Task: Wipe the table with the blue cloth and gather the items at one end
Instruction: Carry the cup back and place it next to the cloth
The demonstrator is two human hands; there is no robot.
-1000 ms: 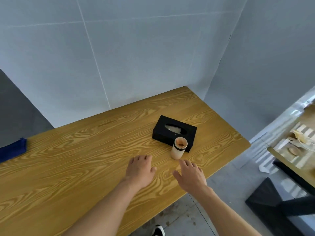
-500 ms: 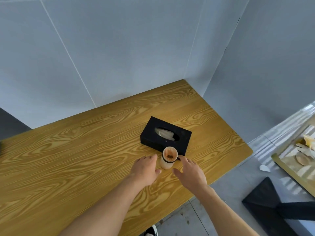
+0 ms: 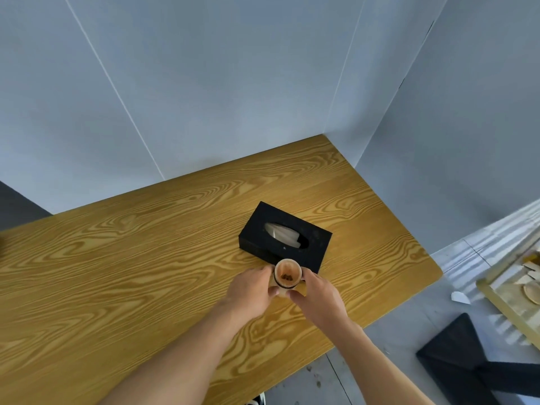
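Observation:
A small cream cup (image 3: 287, 276) with a dark band and brown residue inside stands on the wooden table (image 3: 146, 273), just in front of a black tissue box (image 3: 285, 238). My left hand (image 3: 250, 290) grips the cup from its left side. My right hand (image 3: 317, 293) grips it from the right, thumb near the base. The cup touches or nearly touches the front of the box. The blue cloth is out of view.
Grey walls close the table's far side and right corner. The table's right end and front edge drop to a grey floor. A black stand (image 3: 467, 361) and another table (image 3: 520, 290) holding small objects sit at the lower right.
Both hands moved forward from resting on the table and closed round the cup. The view swung right, so the blue cloth at the far left left the frame.

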